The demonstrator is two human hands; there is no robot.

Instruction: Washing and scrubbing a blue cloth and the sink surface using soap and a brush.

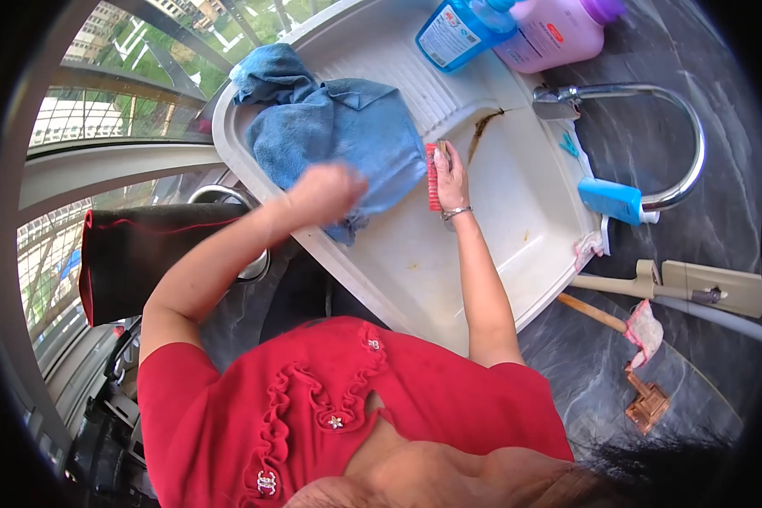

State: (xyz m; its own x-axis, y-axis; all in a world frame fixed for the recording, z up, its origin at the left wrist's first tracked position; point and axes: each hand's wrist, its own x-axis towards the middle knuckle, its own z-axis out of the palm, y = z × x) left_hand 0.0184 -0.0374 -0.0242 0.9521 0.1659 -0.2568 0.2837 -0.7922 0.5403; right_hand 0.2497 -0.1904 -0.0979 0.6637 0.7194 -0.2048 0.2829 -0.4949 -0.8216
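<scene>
In my right hand (451, 181) is a scrub brush (432, 181), its red bristles turned toward a wet blue towel (330, 127). The towel lies spread and bunched over the ribbed slope of the white laundry sink (501, 254), and one corner hangs near the front rim. My left hand (333, 190) is above the towel's lower part, blurred and with curled fingers. Whether it touches or holds anything cannot be made out. A bracelet circles my right wrist.
A blue liquid bottle (460, 35) and a pink detergent jug (549, 38) stand at the sink's far end. On the right are a chrome faucet (689, 127), a blue tube (609, 193) and long handles (609, 286). A black roll with red edging (159, 254) lies left, beside the windows.
</scene>
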